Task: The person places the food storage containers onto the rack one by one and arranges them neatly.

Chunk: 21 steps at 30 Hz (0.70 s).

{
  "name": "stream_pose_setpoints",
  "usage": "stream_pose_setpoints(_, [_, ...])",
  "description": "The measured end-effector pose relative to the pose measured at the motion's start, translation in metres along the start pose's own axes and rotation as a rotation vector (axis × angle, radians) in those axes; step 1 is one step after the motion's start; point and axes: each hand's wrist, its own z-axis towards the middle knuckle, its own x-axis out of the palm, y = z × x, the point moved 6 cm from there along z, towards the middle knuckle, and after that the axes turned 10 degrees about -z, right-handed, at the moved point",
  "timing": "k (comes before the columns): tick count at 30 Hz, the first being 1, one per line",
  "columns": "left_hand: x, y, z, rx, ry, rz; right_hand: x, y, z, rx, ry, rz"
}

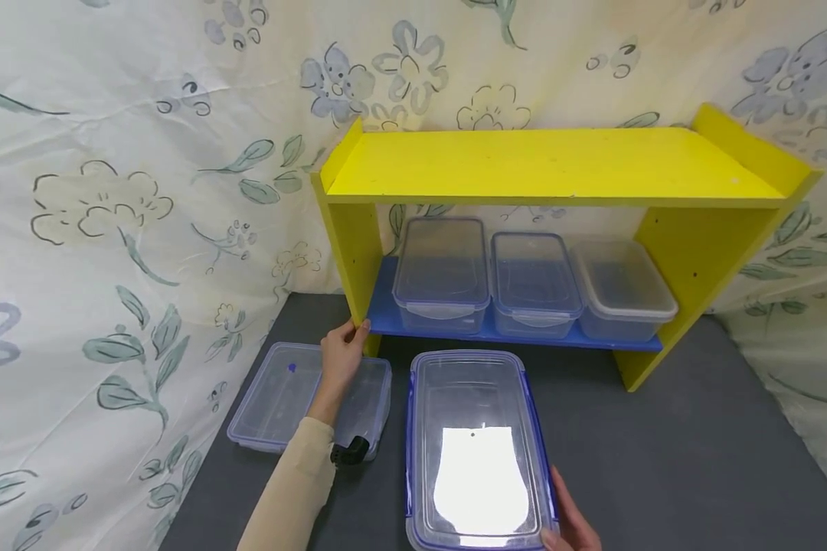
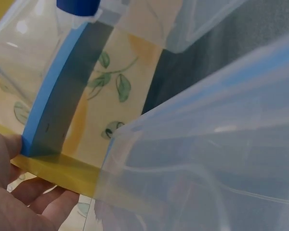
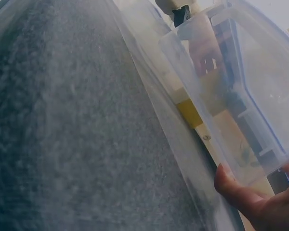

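My left hand (image 1: 343, 356) grips the front edge of the left side panel of a yellow shelf (image 1: 348, 252). In the left wrist view its thumb lies at the end of the blue lower board (image 2: 50, 91), the fingers around the yellow panel (image 2: 62, 173). My right hand (image 1: 573, 520) holds a large clear plastic food container (image 1: 475, 398) with a blue-edged lid by its near right corner. That container is raised over the dark table, as the right wrist view shows. Beneath my left forearm lies another clear container (image 1: 276, 398), flat on the table.
Three lidded containers stand side by side on the blue board: a tall one (image 1: 441, 268) at left, a smaller one (image 1: 534, 275) in the middle, and a white-lidded one (image 1: 627, 283) at right. Flowered cloth (image 1: 110, 229) hangs behind and beside the dark table (image 1: 703, 459).
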Motion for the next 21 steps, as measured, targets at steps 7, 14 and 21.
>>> stream_pose_setpoints(7, [-0.001,0.0,-0.001,0.009,0.001,0.007,0.001,0.012,0.004,0.033,0.376,0.533])
stream_pose_setpoints(14, [-0.002,0.0,0.0,0.017,-0.006,0.02,0.002,0.03,0.004,0.028,0.528,0.623])
stream_pose_setpoints(21, [-0.002,-0.001,0.001,0.023,-0.013,0.035,0.002,0.039,0.01,0.306,0.49,0.736])
